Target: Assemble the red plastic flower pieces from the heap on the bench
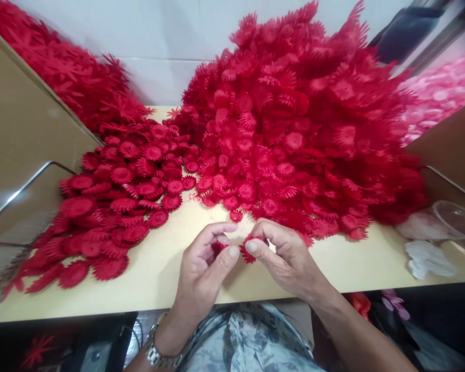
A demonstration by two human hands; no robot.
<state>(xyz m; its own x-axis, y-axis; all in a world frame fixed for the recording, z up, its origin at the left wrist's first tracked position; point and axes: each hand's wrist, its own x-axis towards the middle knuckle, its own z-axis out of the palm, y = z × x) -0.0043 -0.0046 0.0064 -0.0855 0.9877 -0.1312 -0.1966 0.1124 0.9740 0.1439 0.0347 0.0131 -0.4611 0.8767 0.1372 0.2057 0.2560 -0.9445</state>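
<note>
In the middle of the front table edge, my right hand is closed, pinching a small red fringed flower disc between thumb and fingers. My left hand is curled just beside it, its thumb tip close to that disc. Some red flower pieces show inside the left fingers, partly hidden by the thumb. A single red disc lies on the table just beyond my fingertips. Behind it rises a large heap of red fringed flower pieces.
Stacked red toothed discs cover the left of the table. Red star-shaped pieces pile up behind a cardboard panel. At right are a crumpled white tissue, a clear plastic cup and pink pieces beyond another panel.
</note>
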